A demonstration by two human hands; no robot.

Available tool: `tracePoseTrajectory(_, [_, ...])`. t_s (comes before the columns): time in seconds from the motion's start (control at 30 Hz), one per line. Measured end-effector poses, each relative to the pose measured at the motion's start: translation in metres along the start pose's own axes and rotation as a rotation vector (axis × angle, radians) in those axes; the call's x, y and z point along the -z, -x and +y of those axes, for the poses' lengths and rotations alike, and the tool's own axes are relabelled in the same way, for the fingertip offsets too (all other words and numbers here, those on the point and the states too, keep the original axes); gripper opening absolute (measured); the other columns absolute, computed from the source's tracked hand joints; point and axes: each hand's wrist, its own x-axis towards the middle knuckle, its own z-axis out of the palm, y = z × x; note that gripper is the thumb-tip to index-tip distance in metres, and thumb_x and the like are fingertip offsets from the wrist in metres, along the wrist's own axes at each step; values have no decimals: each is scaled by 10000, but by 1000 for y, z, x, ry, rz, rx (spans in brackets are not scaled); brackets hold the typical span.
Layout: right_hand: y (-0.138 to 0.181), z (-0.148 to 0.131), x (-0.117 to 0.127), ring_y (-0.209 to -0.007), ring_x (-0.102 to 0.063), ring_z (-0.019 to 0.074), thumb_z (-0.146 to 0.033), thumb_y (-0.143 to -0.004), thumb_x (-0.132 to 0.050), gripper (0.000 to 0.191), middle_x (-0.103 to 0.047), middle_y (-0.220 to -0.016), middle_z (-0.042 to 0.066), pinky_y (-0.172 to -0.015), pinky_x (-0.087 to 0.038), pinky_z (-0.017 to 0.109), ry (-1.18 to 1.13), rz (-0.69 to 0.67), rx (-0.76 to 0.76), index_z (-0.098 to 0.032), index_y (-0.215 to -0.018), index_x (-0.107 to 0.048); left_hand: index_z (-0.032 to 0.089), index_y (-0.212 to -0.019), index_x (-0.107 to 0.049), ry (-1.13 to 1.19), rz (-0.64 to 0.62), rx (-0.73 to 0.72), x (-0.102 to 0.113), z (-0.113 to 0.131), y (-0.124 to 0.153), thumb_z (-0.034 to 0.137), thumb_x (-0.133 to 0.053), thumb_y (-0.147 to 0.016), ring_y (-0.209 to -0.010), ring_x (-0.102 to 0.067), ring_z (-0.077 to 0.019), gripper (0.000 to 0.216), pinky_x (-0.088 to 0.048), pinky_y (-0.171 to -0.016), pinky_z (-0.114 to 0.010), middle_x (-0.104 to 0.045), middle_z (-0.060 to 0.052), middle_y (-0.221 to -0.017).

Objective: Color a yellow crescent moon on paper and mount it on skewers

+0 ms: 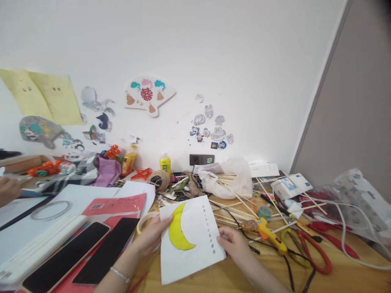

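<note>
Between my two hands is a white sheet of paper (195,268) with a yellow crescent moon drawn on it and a column of small written characters down its right side. My left hand (152,232) pinches its left edge, the thumb lying over the paper near the moon's upper part. On the right edge my right hand (232,244) has the paper between thumb and fingers. The sheet is tilted a little above the wooden table. A roll of masking tape (141,223) sits just behind my left hand. Close to my right hand lies a yellow glue gun (271,238).
Two dark phones (69,258) and a long white box (42,248) lie on the left over red folders. Thin wooden sticks (232,219), pliers (314,254) and cables crowd the right. Twine (160,180) and bottles (165,163) stand along the wall. Another person's hand (8,190) shows at far left.
</note>
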Motion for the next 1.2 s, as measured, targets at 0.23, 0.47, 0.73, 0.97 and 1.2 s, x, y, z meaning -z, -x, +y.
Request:
tracePoseTrajectory(0.23, [5,-6,-4,-488,-514,135,-472,-734,-631,300,-580,-584,-15,-419,-368,212,68,-20,18,-174,-704,-615,157,-1128,-587,-75,24,-7,3,-3,-2,290,-599,-900,-964,-631,-213,264,-524,-847,-436,-630,-68,-1130])
tracePoseTrajectory(0.47, [11,-14,-5,-734,-629,222,-459,-782,-634,295,-698,-782,52,-664,-480,303,120,-30,112,-167,-787,-674,153,-1097,-601,-151,13,-4,1,-5,0,285,-607,-896,-917,-646,-201,241,-539,-812,-415,-651,-58,-1078])
tracePoseTrajectory(0.73, [2,-5,0,-944,-656,301,-576,-823,-566,489,-699,-1069,155,-807,-506,420,70,50,187,-154,-1054,-659,156,-1127,-601,-138,-141,14,-2,-2,2,275,-643,-870,-945,-656,-214,286,-512,-880,-457,-668,-64,-1094])
tracePoseTrajectory(0.97, [7,-9,-1,-773,-631,262,-557,-855,-520,434,-678,-784,80,-732,-498,382,157,78,197,-155,-786,-669,160,-1155,-588,-179,-168,23,2,-8,-2,326,-618,-886,-929,-665,-217,317,-507,-884,-468,-682,-63,-1063])
tracePoseTrajectory(1.2, [12,-27,7,-846,-650,276,-469,-880,-521,364,-732,-896,97,-767,-507,374,234,106,265,-163,-904,-716,151,-1076,-617,-393,-211,30,-6,-6,6,399,-591,-896,-826,-669,-188,307,-537,-796,-411,-692,-42,-956])
